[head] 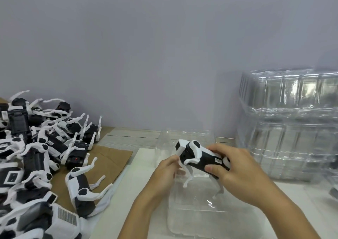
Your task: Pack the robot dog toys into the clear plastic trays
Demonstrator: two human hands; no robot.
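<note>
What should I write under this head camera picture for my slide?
Two hands hold a robot dog toy above a clear plastic tray.

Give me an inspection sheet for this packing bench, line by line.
Surface: pale table, brown cardboard laid on its left side.
Job's things: robot dog toy held above an open clear tray; pile of unpacked dogs on the left; stack of empty trays on the right.
Clutter: nothing seen.
Grippers: left hand grips the dog's front end, right hand grips its body.
Cables: nothing seen.
Surroundings: plain grey wall behind.
</note>
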